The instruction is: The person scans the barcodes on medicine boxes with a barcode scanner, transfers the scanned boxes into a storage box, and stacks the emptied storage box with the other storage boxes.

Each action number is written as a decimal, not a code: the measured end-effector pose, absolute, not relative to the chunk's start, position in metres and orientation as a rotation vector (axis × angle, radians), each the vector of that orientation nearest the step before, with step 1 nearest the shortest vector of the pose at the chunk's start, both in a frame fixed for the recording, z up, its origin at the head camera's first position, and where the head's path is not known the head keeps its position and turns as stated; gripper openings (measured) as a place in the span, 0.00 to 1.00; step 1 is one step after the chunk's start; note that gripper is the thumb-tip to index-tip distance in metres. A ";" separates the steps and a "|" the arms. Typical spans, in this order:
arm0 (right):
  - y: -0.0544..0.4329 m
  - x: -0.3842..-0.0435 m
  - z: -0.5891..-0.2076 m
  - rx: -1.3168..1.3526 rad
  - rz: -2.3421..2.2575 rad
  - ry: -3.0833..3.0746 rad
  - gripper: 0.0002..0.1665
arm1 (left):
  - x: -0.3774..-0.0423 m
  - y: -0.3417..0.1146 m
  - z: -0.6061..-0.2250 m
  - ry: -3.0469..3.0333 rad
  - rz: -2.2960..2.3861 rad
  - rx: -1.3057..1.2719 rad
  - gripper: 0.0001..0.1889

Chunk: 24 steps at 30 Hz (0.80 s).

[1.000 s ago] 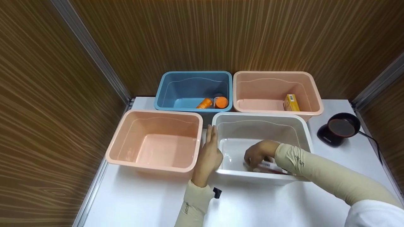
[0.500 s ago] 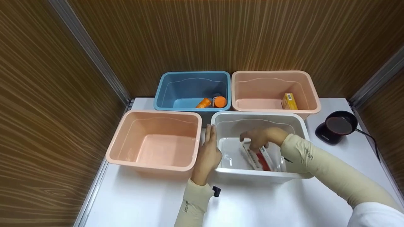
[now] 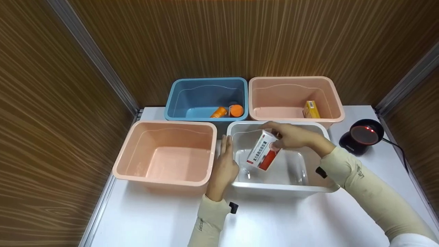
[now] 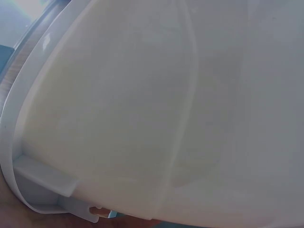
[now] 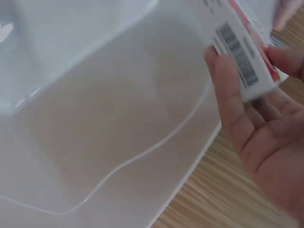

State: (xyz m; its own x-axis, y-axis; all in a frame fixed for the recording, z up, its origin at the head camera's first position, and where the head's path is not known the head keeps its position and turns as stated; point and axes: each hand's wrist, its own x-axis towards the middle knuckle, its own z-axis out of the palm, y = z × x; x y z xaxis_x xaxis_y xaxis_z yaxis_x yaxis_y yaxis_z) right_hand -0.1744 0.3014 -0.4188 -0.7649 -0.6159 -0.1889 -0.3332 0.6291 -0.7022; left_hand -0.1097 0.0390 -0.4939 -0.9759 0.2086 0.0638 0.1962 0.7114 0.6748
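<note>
My right hand (image 3: 291, 135) grips a white-and-red medicine box (image 3: 263, 152) above the white bin (image 3: 281, 188), thumb on its printed face. In the right wrist view, a barcode shows on the side of the box (image 5: 236, 50), with the fingers (image 5: 228, 88) wrapped along that side. My left hand (image 3: 224, 171) rests along the left side of the white bin, its visible fingers straight at the rim. The left wrist view is mostly filled by the pale wall of this bin (image 4: 123, 104); little of the hand shows there.
Left of the white bin stands a peach bin (image 3: 164, 180). Behind, a blue bin (image 3: 205, 119) holds two orange-capped containers (image 3: 236, 110), and another peach bin (image 3: 291, 120) holds a yellow box (image 3: 311, 109). A black corded scanner (image 3: 365, 135), lit red, stands at right.
My right hand has lifted the medicine box from the white bin's floor and turned its printed face up. The scanner's red light has come on. My left hand has stayed put.
</note>
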 end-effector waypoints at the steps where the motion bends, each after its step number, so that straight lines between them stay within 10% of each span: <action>1: 0.304 -0.173 -0.416 -0.755 -0.983 2.437 0.36 | -0.110 0.039 -0.494 2.896 1.133 0.349 0.41; 12: 0.322 -0.165 -0.397 -0.385 -1.825 2.385 0.16 | -0.110 0.036 -0.494 2.873 1.155 0.355 0.41; 24: 0.333 -0.162 -0.396 -0.075 -1.513 2.699 0.28 | -0.109 0.037 -0.494 2.872 1.138 0.351 0.40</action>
